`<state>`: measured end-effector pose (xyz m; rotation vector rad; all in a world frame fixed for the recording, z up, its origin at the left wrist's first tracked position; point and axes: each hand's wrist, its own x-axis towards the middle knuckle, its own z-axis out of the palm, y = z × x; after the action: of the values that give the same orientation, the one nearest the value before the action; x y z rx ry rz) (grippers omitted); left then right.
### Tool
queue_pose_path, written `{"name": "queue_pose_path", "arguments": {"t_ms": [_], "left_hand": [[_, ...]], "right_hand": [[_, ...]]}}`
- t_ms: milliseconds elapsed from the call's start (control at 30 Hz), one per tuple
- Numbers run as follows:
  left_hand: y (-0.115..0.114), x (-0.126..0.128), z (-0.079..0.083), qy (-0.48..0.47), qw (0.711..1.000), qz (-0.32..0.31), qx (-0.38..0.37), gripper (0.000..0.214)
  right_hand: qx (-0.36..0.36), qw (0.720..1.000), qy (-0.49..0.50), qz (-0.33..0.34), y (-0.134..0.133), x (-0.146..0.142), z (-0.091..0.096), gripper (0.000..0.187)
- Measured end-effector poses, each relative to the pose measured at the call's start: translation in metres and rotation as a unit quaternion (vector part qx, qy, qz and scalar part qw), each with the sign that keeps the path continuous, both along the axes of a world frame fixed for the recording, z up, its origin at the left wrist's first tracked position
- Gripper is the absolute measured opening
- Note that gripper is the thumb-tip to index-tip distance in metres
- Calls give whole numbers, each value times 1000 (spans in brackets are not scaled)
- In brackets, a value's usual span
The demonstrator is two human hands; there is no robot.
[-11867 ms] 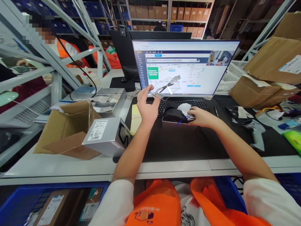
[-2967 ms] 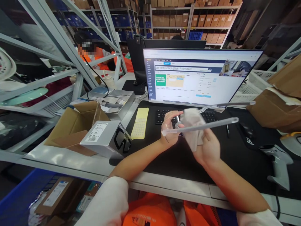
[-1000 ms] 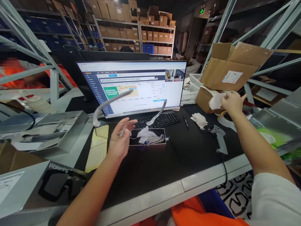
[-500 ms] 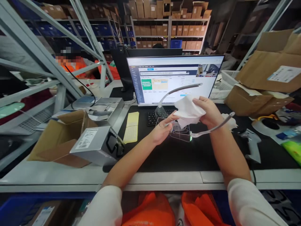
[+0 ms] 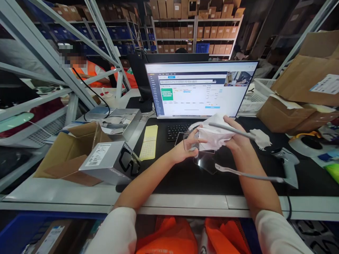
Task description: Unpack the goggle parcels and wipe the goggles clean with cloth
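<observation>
Clear safety glasses (image 5: 207, 163) with grey temples are held over the black desk mat, with both temples pointing right. My left hand (image 5: 182, 150) is closed on the lens frame at its left side. In my right hand (image 5: 238, 137) is a crumpled white wipe (image 5: 215, 137), pressed against the upper part of the glasses. One temple crosses in front of the wipe and right hand; the other reaches over my right forearm. The wipe hides part of the lens and some fingertips.
A monitor (image 5: 196, 95) and keyboard (image 5: 176, 132) stand behind the hands. To the left are yellow label sheets (image 5: 148, 143), a silver box (image 5: 106, 165) and an open carton (image 5: 69, 151). At right lie a crumpled tissue (image 5: 262, 138), a barcode scanner (image 5: 290, 165) and cartons (image 5: 286, 113).
The glasses have turned, so their temples swing from pointing upward and right to pointing right and lower. The wipe and right hand have moved slightly down. The view has shifted a little.
</observation>
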<state>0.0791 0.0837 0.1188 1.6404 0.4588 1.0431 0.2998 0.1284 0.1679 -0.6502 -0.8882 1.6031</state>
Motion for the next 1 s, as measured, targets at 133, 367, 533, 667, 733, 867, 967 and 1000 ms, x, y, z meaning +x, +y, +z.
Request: {"name": "queue_pose_path", "arguments": {"t_ms": [133,367,533,667,733,867,967,1000], "left_hand": [[-2,3,-1,13,999,10,31,55],[6,-3,-6,-22,990,97,99,60],[10,-8,-3,-52,981,110,152,48],[11,-9,-4,-94,974,138,152,46],[11,-11,-3,-92,976,148,129,46],[8,-17,-1,-41,981,168,83,52],[8,-19,-1,-26,985,161,54,55],[8,-19,-1,-29,986,156,55,55]], "right_hand": [[-9,998,10,59,-6,-1,2,29],[-71,995,34,68,8,-1,-10,19],[-49,994,51,80,5,-9,-11,20],[-34,991,50,122,-8,-18,-3,38],[-35,989,22,142,-12,-20,-1,48],[-29,983,-42,176,-14,-16,-6,54],[-15,975,-97,202,-13,-14,-14,44],[-16,972,-115,204,-12,-14,-16,40]]}}
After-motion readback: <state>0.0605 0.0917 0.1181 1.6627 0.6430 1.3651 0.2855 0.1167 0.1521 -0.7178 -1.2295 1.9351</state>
